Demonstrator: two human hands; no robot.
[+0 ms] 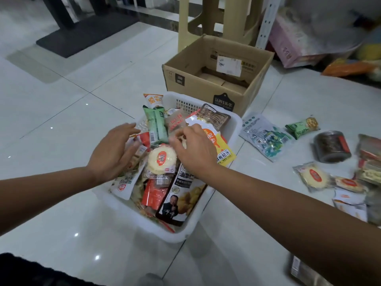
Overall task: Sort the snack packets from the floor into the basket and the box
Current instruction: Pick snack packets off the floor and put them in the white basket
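Snack packets [155,195] are filling a white plastic basket [237,123] that is sitting on the tiled floor [61,112] right in front of you. Your left hand [112,154] is reaching over the basket's left edge with its fingers straight and spread, gripping nothing; whether it is touching the packets below is not clear. Your right hand [194,150] is hovering over the middle of the basket. Its thumb and fingers are curling in to pinch a small pale packet [184,143], which is mostly hiding under the fingers. Just beside that hand, a round cracker packet [162,160] is lying on top of the pile. A long green packet [156,127] is lying toward the basket's far edge. An open cardboard box [206,87] is standing just beyond the basket's far right corner. More packets are lying on the floor to your right: a blue-green pouch [266,139], a small green packet [302,125] and a second round cracker packet [313,176]. A dark jar [332,147] is lying on its side among them.
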